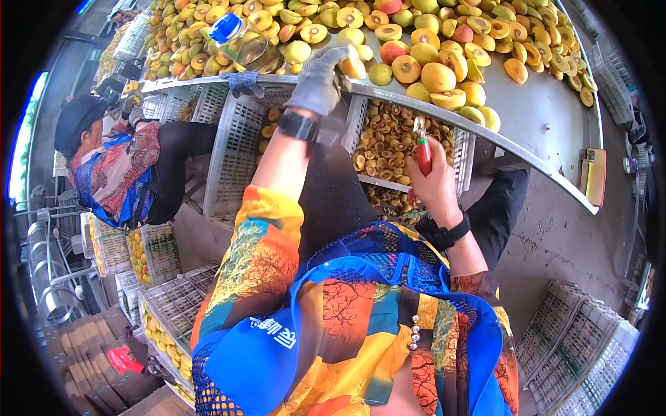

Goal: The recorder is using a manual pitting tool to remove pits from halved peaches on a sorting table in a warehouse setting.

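Note:
My left hand (pixel 318 83), in a grey glove, grips a halved yellow stone fruit (pixel 352 63) at the near edge of the metal table (pixel 551 127). My bare right hand (pixel 436 174) is closed around a red-handled hand tool (pixel 424 156) with a metal head pointing up, over a crate below the table edge; its exact kind is unclear. That plastic crate (pixel 358 117) holds many stone-fruit pits and scraps (pixel 400 140). Whole and halved yellow fruits (pixel 438 78) lie on the table just right of my left hand.
A blue-capped plastic bottle (pixel 247 44) leans among the fruit. A grey glove (pixel 244 84) hangs over the table edge. Another person (pixel 114 156) sits at left. A tall crate (pixel 234 151) stands by my left leg; stacked crates (pixel 572 343) stand at right. A phone-like object (pixel 593 177) sits at the table corner.

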Demonstrator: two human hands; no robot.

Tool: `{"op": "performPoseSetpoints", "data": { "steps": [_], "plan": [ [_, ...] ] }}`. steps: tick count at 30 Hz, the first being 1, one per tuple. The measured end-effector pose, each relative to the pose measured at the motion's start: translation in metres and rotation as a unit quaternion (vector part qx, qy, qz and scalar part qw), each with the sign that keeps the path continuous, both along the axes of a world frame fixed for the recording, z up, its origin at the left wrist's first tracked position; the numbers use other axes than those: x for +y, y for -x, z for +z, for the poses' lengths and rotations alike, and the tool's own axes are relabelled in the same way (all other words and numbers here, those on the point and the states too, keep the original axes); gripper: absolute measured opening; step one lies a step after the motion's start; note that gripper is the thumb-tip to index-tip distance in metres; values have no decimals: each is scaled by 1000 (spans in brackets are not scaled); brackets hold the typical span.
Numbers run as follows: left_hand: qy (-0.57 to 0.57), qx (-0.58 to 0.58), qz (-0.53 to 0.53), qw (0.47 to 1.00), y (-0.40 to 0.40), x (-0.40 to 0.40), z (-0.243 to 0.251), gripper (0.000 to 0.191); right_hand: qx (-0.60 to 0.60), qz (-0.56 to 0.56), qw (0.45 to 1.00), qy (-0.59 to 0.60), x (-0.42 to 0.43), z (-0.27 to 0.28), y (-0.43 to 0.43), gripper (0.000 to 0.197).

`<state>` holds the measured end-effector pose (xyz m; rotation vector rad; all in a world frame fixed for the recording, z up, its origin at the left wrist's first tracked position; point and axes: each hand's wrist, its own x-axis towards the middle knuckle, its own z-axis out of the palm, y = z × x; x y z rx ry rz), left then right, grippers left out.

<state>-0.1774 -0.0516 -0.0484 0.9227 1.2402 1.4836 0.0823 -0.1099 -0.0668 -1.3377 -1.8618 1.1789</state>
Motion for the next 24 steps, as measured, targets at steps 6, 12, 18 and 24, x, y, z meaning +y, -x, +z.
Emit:
{"op": "performPoseSetpoints", "data": {
  "steps": [6,12,18,24],
  "plan": [
    [239,-213,-223,921,-60,-47,27,50,55,17,994,-98,27,26,4,51],
    [26,111,-192,975,-93,-64,-3,53,103,42,990,84,26,28,-2,40],
    [9,215,-46,975,-122,-65,-17,40,31,-83,996,-27,12,6,10,41],
    [-1,163,105,981,-120,-68,-23,43,-32,5,999,14,-14,13,1,31]
  ]
}}
